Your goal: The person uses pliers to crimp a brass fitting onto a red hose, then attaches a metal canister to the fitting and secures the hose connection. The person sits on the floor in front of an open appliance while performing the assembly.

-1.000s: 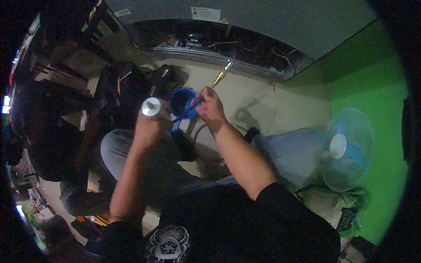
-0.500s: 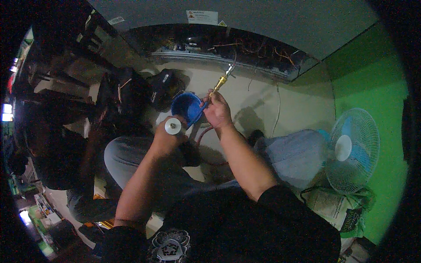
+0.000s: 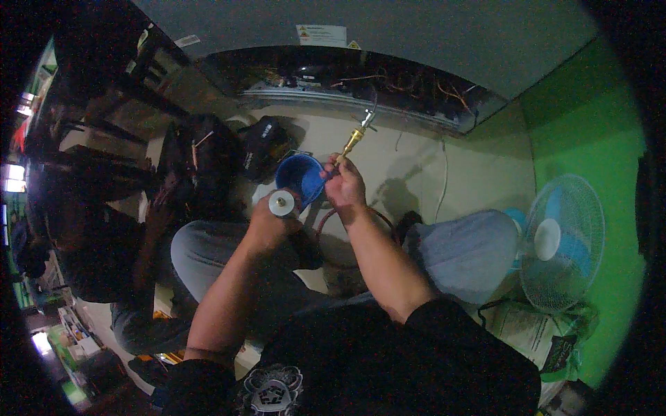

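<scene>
My left hand (image 3: 267, 227) is closed round a white round-ended object (image 3: 281, 203) with a small metal stud at its centre. Its body is hidden by the fingers, so I cannot tell its kind. Just beyond it is a small blue bucket (image 3: 300, 173), tilted with its mouth facing up. My right hand (image 3: 347, 188) pinches the lower end of a brass fitting (image 3: 354, 141), close to the bucket's right rim. A silver valve piece (image 3: 367, 116) tops the fitting, near a thin tube from the appliance's open base.
The large grey appliance (image 3: 444, 41) shows wires and tubes in its open bottom compartment (image 3: 402, 87). A dark cap (image 3: 267, 142) lies at the bucket's left. A reddish hose (image 3: 320, 232) loops between my legs. At the right stands a fan (image 3: 548, 239) by a green wall (image 3: 617, 270). Another person (image 3: 90, 236) is at the left.
The whole view has shifted slightly, with everything a little lower and to the right. Both hands keep their holds; the bucket and brass fitting stay in nearly the same arrangement.
</scene>
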### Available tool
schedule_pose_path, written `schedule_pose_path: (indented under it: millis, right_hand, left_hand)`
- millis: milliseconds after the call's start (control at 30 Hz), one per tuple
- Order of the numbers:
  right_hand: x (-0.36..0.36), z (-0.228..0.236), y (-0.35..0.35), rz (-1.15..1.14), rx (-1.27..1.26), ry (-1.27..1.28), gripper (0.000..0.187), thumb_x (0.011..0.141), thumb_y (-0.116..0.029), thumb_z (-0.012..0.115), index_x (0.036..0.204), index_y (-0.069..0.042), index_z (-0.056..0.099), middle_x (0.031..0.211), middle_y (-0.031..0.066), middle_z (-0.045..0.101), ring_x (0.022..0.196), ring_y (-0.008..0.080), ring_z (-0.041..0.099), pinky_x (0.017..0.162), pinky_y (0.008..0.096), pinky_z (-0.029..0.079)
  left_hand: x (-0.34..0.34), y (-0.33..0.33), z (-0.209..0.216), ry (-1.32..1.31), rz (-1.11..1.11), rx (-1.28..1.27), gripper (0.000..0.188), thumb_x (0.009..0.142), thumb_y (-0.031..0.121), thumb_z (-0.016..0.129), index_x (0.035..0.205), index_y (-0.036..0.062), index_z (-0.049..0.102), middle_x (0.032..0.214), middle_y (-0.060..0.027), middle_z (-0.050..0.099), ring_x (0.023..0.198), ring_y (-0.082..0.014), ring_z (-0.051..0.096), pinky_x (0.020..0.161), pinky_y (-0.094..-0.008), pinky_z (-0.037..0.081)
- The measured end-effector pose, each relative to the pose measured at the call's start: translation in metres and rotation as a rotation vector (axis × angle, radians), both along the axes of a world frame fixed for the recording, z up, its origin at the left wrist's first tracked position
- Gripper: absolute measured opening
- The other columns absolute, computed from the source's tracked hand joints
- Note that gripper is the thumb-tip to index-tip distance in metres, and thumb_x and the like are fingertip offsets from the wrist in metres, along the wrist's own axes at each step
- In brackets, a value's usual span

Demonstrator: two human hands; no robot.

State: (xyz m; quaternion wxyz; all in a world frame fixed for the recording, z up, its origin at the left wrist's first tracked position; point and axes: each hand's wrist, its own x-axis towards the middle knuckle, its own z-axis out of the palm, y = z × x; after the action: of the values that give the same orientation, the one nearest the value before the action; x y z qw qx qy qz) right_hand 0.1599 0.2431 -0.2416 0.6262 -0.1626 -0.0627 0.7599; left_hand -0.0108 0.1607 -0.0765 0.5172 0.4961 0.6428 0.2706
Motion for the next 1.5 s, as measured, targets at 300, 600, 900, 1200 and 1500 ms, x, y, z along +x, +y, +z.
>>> schedule_pose_path:
  millis: [300, 600, 900, 1200, 1500]
  right_hand:
    - [0.002, 0.002, 0.002, -0.011, 0.036, -0.024, 0.014, 0.101, -0.019, 0.06, 0.109, -0.01, 0.066, 0.099, 0.0071, 0.064, 0.087, 0.0207, 0.057, 0.079, 0.0405, 0.046]
    - [0.002, 0.001, 0.003, -0.011, -0.015, -0.027, 0.021, 0.103, -0.024, 0.057, 0.114, -0.007, 0.065, 0.101, 0.005, 0.064, 0.085, 0.0204, 0.056, 0.077, 0.0413, 0.047]
    - [0.006, 0.007, 0.003, 0.011, -0.033, -0.059, 0.024, 0.105, -0.027, 0.055, 0.115, -0.007, 0.063, 0.105, 0.0042, 0.061, 0.085, 0.0203, 0.053, 0.078, 0.0416, 0.046]
    - [0.008, 0.006, 0.005, 0.023, -0.066, -0.086, 0.023, 0.105, -0.025, 0.055, 0.117, -0.006, 0.063, 0.101, 0.0044, 0.062, 0.082, 0.0198, 0.054, 0.076, 0.0417, 0.047]
    - [0.008, 0.005, 0.007, 0.009, -0.086, -0.156, 0.022, 0.101, -0.022, 0.062, 0.117, -0.006, 0.062, 0.106, 0.0049, 0.061, 0.083, 0.0203, 0.056, 0.075, 0.0422, 0.049]
  left_hand:
    - [0.006, -0.001, 0.001, -0.03, 0.021, 0.065, 0.017, 0.083, -0.001, 0.061, 0.098, 0.0041, 0.064, 0.094, -0.0043, 0.068, 0.083, -0.0157, 0.063, 0.074, -0.0311, 0.052]
    - [0.009, 0.002, 0.003, -0.005, 0.023, 0.031, 0.015, 0.084, 0.001, 0.064, 0.098, 0.0049, 0.064, 0.092, -0.0032, 0.067, 0.083, -0.0149, 0.062, 0.074, -0.0317, 0.051]
    - [0.014, 0.002, 0.013, 0.024, 0.019, 0.04, 0.008, 0.088, 0.007, 0.061, 0.096, 0.0062, 0.064, 0.088, -0.0024, 0.065, 0.08, -0.0141, 0.061, 0.071, -0.0319, 0.05]
    - [0.01, 0.002, 0.001, 0.028, -0.019, 0.081, 0.007, 0.088, 0.006, 0.061, 0.095, 0.0053, 0.064, 0.087, -0.001, 0.065, 0.081, -0.0142, 0.061, 0.072, -0.0311, 0.05]
    - [0.01, 0.005, -0.006, 0.103, -0.023, 0.068, 0.02, 0.082, 0.0, 0.065, 0.101, 0.0044, 0.065, 0.092, -0.0021, 0.068, 0.085, -0.0151, 0.062, 0.075, -0.032, 0.051]
